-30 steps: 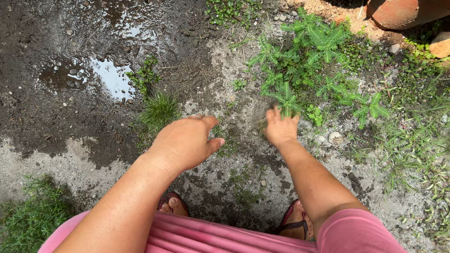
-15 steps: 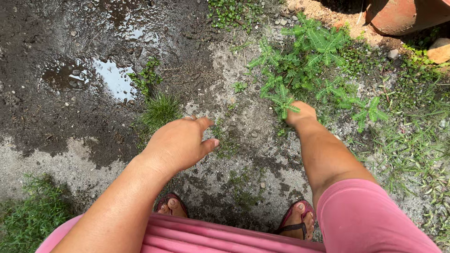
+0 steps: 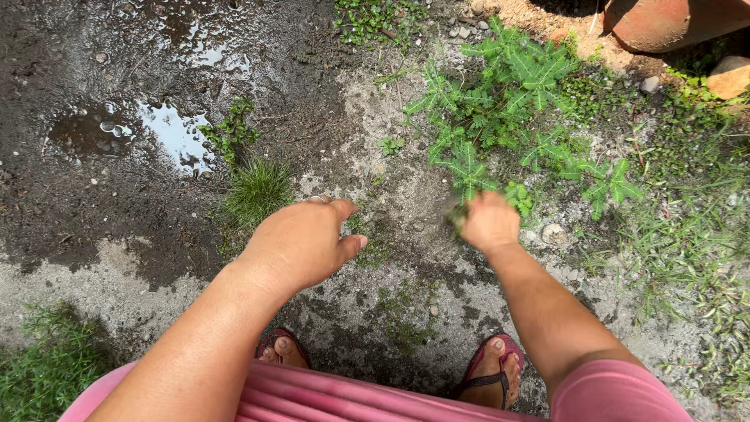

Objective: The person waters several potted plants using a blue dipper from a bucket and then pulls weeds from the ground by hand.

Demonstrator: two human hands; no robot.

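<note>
Head view, looking straight down at the ground in front of the person. The right hand [image 3: 490,223] is closed in a fist low on the stem end of a leafy green weed [image 3: 500,101], at the near edge of the plant where it meets the gravelly soil; a blurred tuft of greenery [image 3: 455,208] shows at the left side of the fist, so the hand grips plant matter, though how much cannot be told because of the blur. The weed spreads upward and to the right of the fist, with fern-like leaves just beside the knuckles. The left hand [image 3: 301,241] hangs over the ground, palm down, fingers loosely curled and thumb out to the right; it holds nothing and is apart from the weed. A small grass tuft [image 3: 256,190] stands just beyond the left hand, near its fingers. Further up and left lies a puddle [image 3: 173,134] in dark wet mud [image 3: 78,187]. A small pale stone [image 3: 553,232] sits just right of the right wrist. At the top right corner is the curved side of a reddish clay pot [image 3: 664,23], with a tan rock [image 3: 730,76] near it. At the bottom edge, pink cloth [image 3: 375,398] covers the person's lap and right sleeve, and both feet show in dark red sandals [image 3: 491,373].
</note>
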